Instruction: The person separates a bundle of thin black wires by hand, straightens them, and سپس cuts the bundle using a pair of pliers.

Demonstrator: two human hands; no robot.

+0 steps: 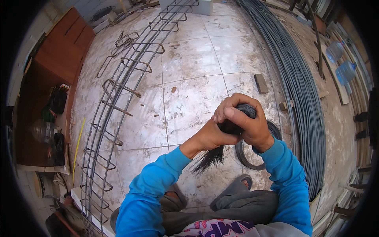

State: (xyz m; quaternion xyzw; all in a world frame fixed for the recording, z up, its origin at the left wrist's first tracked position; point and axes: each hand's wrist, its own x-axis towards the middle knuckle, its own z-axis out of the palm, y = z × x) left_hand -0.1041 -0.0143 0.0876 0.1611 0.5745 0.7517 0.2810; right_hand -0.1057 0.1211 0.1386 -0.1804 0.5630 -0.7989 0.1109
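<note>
Clasping wires (229, 127) — cabinet (55, 59) with bags (58, 102)

brown cabinet (59, 55) at left; blue jugs (346, 72) far right

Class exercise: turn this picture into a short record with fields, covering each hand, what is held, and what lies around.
Left hand: closed around the lower part of the wire bundle
Right hand: fingers curled over its upper part
Held: dark wire bundle, loose ends fanning downward
Nearby: wire coil on the tiled floor
Left side: rebar cage with bent stirrups
Right side: long metal rods
</note>
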